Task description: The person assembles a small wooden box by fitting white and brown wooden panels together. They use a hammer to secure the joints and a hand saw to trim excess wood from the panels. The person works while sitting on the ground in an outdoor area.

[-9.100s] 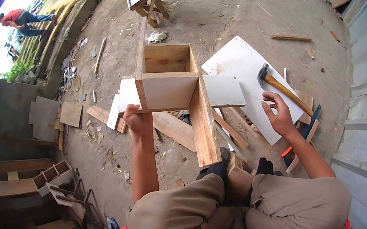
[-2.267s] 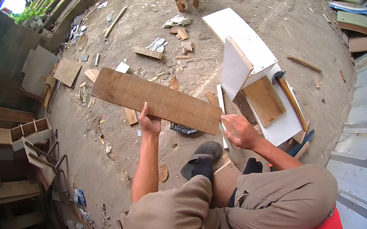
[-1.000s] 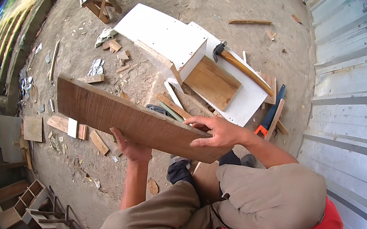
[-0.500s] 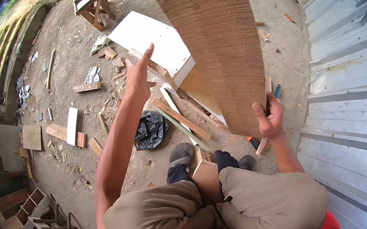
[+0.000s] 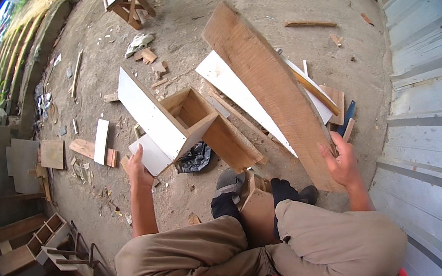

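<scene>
The right hand [image 5: 341,162] is gripping the long plank's [image 5: 270,87] near end; the left hand [image 5: 138,168], fingers apart, is touching the white-sided box [image 5: 174,124].

Khaki trousers, red printed shirt, black socks, grey sandal, bare forearms

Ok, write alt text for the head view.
A seated person's right hand grips the near end of a long brown plank, while the left hand rests on a white-faced open wooden box on dirt ground littered with offcuts.
</scene>
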{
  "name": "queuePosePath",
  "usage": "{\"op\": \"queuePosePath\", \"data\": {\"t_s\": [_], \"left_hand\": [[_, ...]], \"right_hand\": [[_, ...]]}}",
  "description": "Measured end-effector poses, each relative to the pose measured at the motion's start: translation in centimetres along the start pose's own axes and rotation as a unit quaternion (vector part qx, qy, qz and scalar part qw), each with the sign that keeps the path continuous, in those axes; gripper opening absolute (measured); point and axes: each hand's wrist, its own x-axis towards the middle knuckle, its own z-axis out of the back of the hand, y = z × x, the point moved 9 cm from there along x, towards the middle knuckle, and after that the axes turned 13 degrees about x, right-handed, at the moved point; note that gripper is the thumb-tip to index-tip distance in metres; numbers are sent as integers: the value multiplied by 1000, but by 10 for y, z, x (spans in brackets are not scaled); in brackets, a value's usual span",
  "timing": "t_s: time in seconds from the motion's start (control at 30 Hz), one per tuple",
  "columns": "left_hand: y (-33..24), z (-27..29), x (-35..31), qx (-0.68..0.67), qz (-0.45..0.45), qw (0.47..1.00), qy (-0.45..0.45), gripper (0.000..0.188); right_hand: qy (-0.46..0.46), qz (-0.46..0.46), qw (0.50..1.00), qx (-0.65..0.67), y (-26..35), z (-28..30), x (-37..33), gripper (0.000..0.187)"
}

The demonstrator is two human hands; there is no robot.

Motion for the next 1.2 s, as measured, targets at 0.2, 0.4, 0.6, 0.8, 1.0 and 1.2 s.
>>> {"op": "queuePosePath", "data": {"t_s": [0.2, 0.4, 0.6, 0.8, 1.0, 1.2], "left_hand": [[68, 35, 0, -74, 3, 996, -46, 46], [66, 48, -9, -131, -11, 990, -54, 46], [37, 53, -14, -143, -24, 988, -47, 44], [-30, 31, -25, -132, -87, 986, -41, 44], [-71, 5, -36, -67, -157, 983, -60, 47], [-81, -11, -48, -58, -175, 979, -89, 47]], "right_hand": [[143, -75, 983, -90, -11, -51, 8, 37], [192, -19, 977, -90, -20, -69, 5, 36], [211, 6, 975, -72, -15, -83, 12, 37], [216, -15, 973, -75, -13, -90, 45, 40], [229, 12, 972, -41, -34, -72, 75, 48], [243, 28, 967, -68, -54, -71, 88, 51]]}}
